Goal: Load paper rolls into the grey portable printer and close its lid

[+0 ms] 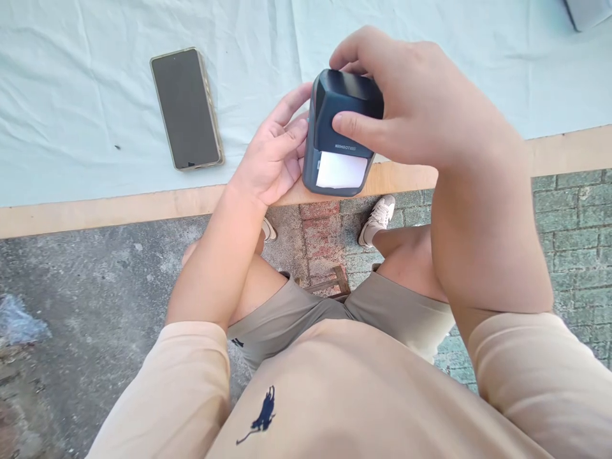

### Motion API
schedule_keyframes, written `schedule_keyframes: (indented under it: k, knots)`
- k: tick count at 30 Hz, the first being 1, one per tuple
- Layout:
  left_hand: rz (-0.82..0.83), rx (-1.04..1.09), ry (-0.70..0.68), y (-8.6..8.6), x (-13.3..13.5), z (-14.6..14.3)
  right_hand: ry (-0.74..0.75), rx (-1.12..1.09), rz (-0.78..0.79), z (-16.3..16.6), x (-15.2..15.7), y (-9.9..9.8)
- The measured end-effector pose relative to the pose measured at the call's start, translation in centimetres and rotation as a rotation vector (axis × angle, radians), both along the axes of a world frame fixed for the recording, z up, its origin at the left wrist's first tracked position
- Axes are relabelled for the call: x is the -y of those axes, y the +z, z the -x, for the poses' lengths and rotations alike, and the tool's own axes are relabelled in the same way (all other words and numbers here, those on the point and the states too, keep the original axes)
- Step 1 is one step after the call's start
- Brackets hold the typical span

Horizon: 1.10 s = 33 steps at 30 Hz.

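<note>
Head view: right fingers (pixel 351 49) grip black device (pixel 329 137) across top; left fingers (pixel 292 104) at side, hold unclear.

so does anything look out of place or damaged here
Two small things: a crumpled scrap, apparently plastic, lies on the ground at the left edge like litter, and a tiny dark speck sits on the pale cloth left of the phone. The dark device shows no visible damage.

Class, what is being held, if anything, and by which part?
The dark NIIMBOT device: the right hand grips its upper right part; the left hand is against its left side.
</note>
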<state>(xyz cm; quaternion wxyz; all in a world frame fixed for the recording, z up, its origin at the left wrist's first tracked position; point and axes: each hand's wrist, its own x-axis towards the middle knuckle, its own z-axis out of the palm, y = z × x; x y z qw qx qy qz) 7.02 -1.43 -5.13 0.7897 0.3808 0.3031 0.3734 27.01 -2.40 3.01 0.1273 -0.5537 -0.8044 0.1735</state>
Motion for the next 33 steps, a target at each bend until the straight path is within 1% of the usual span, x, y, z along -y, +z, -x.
schedule_keyframes:
  k: [2,7,12,15,17,20,22,23,24,26,27,28,29,32,33]
  knots:
    - [-0.013,-0.008,-0.010,-0.2,-0.3,0.2,0.020,0.028,0.005,0.0,0.0,0.1]
    - [-0.057,-0.141,0.015,-1.0,-0.9,1.0,0.051,0.048,0.021,0.3,0.1,0.1]
    - [-0.043,-0.126,0.015,-1.4,-1.2,1.0,0.135,-0.062,0.054,-0.2,0.0,-0.4]
    - [-0.036,-0.122,0.039,-1.4,-1.1,0.6,0.144,-0.077,0.073,-0.7,0.0,-0.5]
    - [-0.032,-0.101,0.047,-1.2,-0.9,0.3,0.128,-0.095,0.023,-0.8,0.2,-0.4]
    - [-0.064,-0.015,0.007,-0.8,-0.4,0.1,0.100,-0.179,-0.102,-0.8,0.4,-0.5]
    - [-0.107,-0.017,-0.007,-0.5,-0.1,0.0,0.034,-0.247,-0.187,-0.7,0.3,-0.7]
    - [-0.123,-0.043,-0.004,-0.4,0.0,0.0,-0.034,-0.269,-0.258,-0.7,0.1,-0.9]
    - [-0.132,-0.075,-0.001,-0.4,0.0,0.0,-0.124,-0.269,-0.342,-0.6,0.0,-1.0]
    - [-0.132,-0.122,-0.001,-0.3,-0.1,0.0,-0.351,-0.236,-0.543,-0.5,-0.3,-1.1]
    - [-0.127,-0.133,-0.010,-0.3,-0.2,0.0,-0.439,-0.209,-0.607,-0.4,-0.3,-1.0]
    - [-0.121,-0.136,-0.018,-0.3,-0.2,0.0,-0.473,-0.184,-0.623,-0.3,-0.2,-0.9]
    - [-0.114,-0.136,-0.022,-0.3,-0.3,0.0,-0.465,-0.167,-0.596,-0.2,0.0,-0.7]
    - [-0.096,-0.124,0.005,-0.3,-0.3,-0.1,-0.297,-0.125,-0.416,0.1,0.9,0.0]
    - [-0.093,-0.126,0.020,-0.2,-0.2,-0.1,-0.253,-0.119,-0.387,0.2,1.2,0.1]
